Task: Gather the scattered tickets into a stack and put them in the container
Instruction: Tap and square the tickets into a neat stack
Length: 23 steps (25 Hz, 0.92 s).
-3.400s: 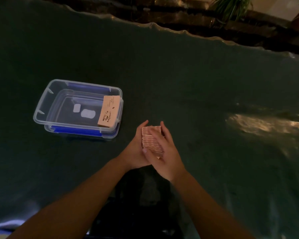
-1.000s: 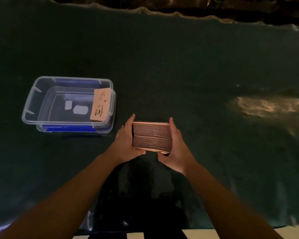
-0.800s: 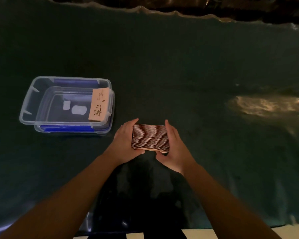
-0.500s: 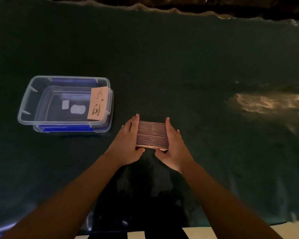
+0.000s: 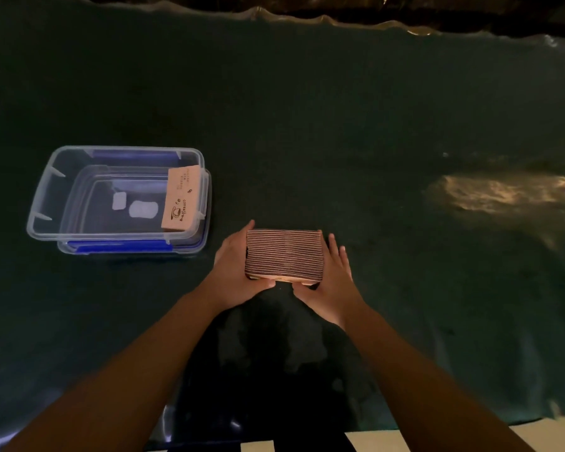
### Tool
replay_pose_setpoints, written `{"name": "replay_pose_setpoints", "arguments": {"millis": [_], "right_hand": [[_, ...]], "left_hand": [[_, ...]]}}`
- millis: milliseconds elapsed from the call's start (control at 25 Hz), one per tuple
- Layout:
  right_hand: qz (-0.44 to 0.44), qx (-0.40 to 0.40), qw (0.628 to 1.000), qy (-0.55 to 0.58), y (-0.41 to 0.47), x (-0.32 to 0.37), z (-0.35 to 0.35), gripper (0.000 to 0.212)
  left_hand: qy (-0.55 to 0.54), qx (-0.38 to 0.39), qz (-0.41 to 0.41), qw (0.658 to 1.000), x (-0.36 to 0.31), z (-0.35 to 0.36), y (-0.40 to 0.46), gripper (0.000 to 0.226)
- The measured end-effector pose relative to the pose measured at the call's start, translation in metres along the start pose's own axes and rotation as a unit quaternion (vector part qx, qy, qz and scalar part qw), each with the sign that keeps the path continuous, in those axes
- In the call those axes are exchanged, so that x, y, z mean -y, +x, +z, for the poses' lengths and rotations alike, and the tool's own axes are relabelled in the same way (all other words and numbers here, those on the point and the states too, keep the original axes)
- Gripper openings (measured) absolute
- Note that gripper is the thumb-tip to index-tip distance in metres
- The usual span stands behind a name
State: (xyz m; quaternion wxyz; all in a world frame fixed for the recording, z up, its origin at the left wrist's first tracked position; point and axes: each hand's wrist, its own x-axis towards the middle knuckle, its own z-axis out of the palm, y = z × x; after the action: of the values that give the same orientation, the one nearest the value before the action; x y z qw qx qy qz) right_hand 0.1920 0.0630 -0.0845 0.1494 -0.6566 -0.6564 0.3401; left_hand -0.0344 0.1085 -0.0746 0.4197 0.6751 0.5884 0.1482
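A thick stack of pinkish tickets (image 5: 284, 256) stands on edge on the dark green table, its layered edges facing up. My left hand (image 5: 234, 272) presses the stack's left end and my right hand (image 5: 331, 282) presses its right end, thumbs along the near side. A clear plastic container (image 5: 43, 203) with blue clips sits to the left, a short gap from my left hand. Inside it, another pack of tickets (image 5: 180, 203) with a coffee-cup print leans against the right wall.
The dark green cloth (image 5: 307, 125) covers the whole table, with a wavy far edge at the top. A bright patch of reflected light (image 5: 503, 194) lies on the right. The table's near edge and a pale floor strip (image 5: 437, 442) show at the bottom.
The stack, earlier held slanted between my palms, has been turned and squared so its edges face up, and both hands have closed in on its ends. The container and its pack stay put.
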Motion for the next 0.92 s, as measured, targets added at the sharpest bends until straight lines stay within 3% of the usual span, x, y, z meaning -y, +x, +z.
{"name": "replay_pose_setpoints", "arguments": {"millis": [80, 320, 520, 680, 920], "right_hand": [[-0.007, 0.011, 0.999, -0.049, 0.002, -0.001, 0.002, 0.095], [-0.004, 0.023, 0.992, -0.128, 0.003, 0.0, -0.002, 0.108], [-0.03, 0.0, 0.996, -0.082, 0.001, 0.002, -0.004, 0.1], [-0.009, -0.009, 0.999, -0.049, 0.005, 0.005, -0.01, 0.107], [0.011, -0.015, 0.996, -0.084, 0.008, 0.006, -0.02, 0.098]], "left_hand": [[0.032, 0.004, 0.014, 0.999, 0.003, 0.0, 0.001, 0.126], [0.054, 0.007, 0.033, 0.998, 0.007, -0.006, -0.004, 0.112], [0.04, -0.022, 0.052, 0.998, 0.002, -0.013, -0.006, 0.097], [0.05, 0.003, 0.028, 0.998, 0.001, -0.018, -0.004, 0.101], [0.064, 0.037, 0.013, 0.997, 0.006, -0.025, -0.004, 0.102]]}}
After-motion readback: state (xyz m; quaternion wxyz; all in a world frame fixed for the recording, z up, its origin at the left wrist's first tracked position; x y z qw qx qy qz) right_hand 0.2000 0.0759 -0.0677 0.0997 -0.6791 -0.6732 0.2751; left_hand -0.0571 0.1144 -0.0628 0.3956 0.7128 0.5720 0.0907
